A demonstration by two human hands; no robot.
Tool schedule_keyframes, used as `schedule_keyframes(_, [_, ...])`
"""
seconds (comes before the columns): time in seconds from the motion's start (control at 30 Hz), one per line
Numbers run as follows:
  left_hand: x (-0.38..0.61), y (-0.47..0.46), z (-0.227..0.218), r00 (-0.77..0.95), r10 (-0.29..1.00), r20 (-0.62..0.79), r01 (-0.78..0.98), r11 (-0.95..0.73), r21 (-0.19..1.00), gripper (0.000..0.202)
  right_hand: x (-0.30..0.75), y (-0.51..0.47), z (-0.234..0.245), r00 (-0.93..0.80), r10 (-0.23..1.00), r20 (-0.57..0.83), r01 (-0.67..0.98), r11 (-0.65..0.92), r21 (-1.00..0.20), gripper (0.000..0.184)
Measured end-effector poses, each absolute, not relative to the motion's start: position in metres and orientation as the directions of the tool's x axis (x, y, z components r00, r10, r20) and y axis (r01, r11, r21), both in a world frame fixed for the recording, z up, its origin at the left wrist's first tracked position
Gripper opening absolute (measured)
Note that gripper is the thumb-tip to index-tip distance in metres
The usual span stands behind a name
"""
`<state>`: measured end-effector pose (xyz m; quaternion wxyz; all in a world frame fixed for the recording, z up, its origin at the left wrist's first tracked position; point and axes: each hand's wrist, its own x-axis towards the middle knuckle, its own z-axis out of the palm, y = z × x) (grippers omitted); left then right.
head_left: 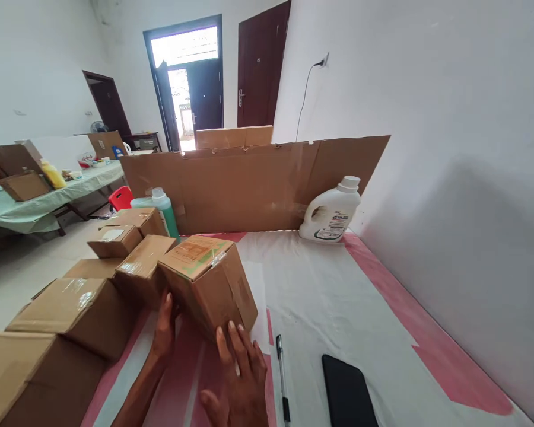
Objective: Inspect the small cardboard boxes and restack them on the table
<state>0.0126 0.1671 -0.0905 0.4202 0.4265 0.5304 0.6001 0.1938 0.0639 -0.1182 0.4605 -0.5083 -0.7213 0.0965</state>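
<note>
A taped cardboard box (220, 290) with green and orange print on its top stands in front of me, at the right end of a group of boxes. My left hand (164, 326) is at its lower left side, fingers stretched upward and partly hidden. Against the lower near face rest the fingertips of my right hand (244, 367), spread apart with the thumb out to the side. Directly left of the printed box is another cardboard box (146, 264). A pen (282, 373) lies to the right of my right hand, and a black phone (349, 391) beyond it.
Several more boxes (66, 305) line the left edge of the cloth-covered table (302, 296). A cardboard panel (244, 190) stands across the back. Near it are a white jug (333, 213) and a green bottle (165, 210). A wall (449, 178) borders the right side.
</note>
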Motion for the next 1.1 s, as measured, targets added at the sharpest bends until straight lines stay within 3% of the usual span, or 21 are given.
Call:
schedule_keyframes(0.13, [0.005,0.137,-0.086,-0.288,0.958,-0.006,-0.155,-0.041,0.987,0.077,0.186,0.031,-0.125,-0.19,0.747,0.637,0.711,0.553,-0.435,0.088])
schedule_keyframes(0.23, [0.001,0.113,-0.079,-0.26,0.966,-0.006,-0.156,-0.035,0.987,0.075,0.191,0.016,-0.106,-0.25,0.724,0.643,0.693,0.597,-0.403,0.086])
schedule_keyframes(0.33, [-0.007,0.089,-0.071,-0.236,0.972,0.014,-0.115,-0.042,0.992,0.073,0.198,0.009,-0.073,-0.215,0.767,0.604,0.649,0.575,-0.499,0.083])
schedule_keyframes(0.47, [-0.017,0.058,-0.059,-0.197,0.976,0.089,-0.057,-0.102,0.993,0.072,0.205,0.009,-0.048,-0.092,0.854,0.513,0.49,0.487,-0.723,0.075])
schedule_keyframes(0.63, [-0.021,0.029,-0.046,-0.171,0.972,0.16,0.117,-0.141,0.983,0.075,0.21,0.024,-0.059,0.057,0.983,0.177,0.132,0.168,-0.977,0.075])
schedule_keyframes(0.7, [-0.02,0.024,-0.041,-0.15,0.969,0.194,0.225,-0.158,0.961,0.071,0.215,0.032,-0.062,0.094,0.99,0.103,0.061,0.098,-0.993,0.08])
schedule_keyframes(0.83, [-0.018,0.023,-0.026,-0.038,0.946,0.321,0.417,-0.277,0.866,0.058,0.232,0.047,-0.052,0.166,0.98,0.109,0.062,0.1,-0.993,0.082])
schedule_keyframes(0.97, [-0.015,0.027,-0.003,0.102,0.891,0.442,0.487,-0.432,0.759,0.053,0.25,0.054,-0.037,0.196,0.978,0.068,0.039,0.061,-0.997,0.079])
schedule_keyframes(1.1, [-0.011,0.024,0.019,0.226,0.867,0.443,0.528,-0.492,0.692,0.06,0.265,0.06,-0.023,0.239,0.97,0.044,0.091,0.023,-0.996,0.081])
